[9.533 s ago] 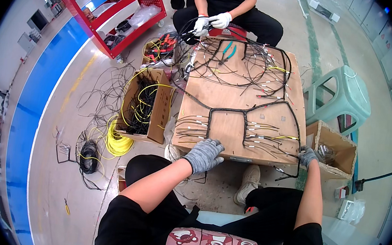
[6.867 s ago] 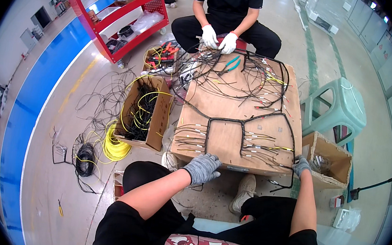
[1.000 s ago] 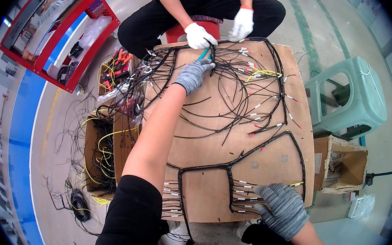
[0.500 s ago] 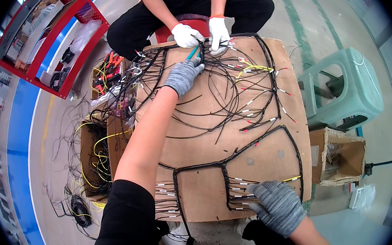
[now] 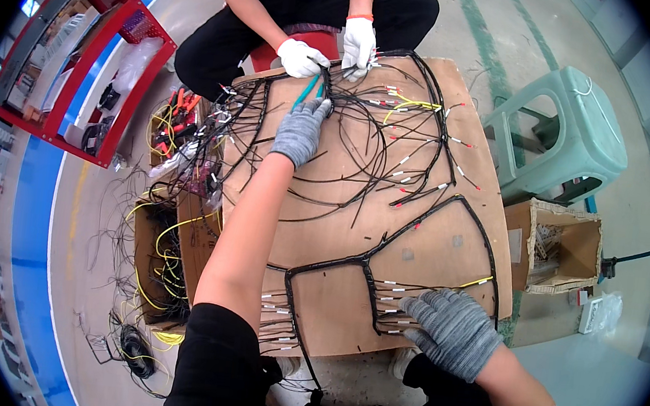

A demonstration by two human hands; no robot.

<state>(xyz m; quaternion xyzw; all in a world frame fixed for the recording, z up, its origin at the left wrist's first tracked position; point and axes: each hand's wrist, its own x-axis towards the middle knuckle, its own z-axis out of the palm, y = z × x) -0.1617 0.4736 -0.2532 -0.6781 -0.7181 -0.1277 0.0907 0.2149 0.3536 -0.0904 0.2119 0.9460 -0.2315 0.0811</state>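
Observation:
A black wire harness [image 5: 326, 266] with many labelled wire ends lies across a brown board [image 5: 321, 238]. Near the board's far edge, my left hand [image 5: 299, 133], in a grey knit glove, has its fingers closed at a black wire bundle. A teal-handled hand tool [image 5: 308, 90] touches or nearly touches those fingers; its tip lies by a co-worker's white-gloved hand [image 5: 302, 59]. My right hand [image 5: 454, 333], gloved alike, rests at the near right with fingers stretched over several white-labelled wires [image 5: 390, 298]. Its fingertips partly cover the wire ends.
Facing me sits a co-worker, whose other white-gloved hand [image 5: 359, 46] is on the wires. Left are a red shelf rack [image 5: 56, 123] and a carton [image 5: 147, 252] of wires. Right stand a pale green stool [image 5: 585, 143] and an open carton [image 5: 581, 254].
The whole view has shifted slightly. The teal-handled tool's handles show more spread beyond my left fingers. My right hand stays over the same wires.

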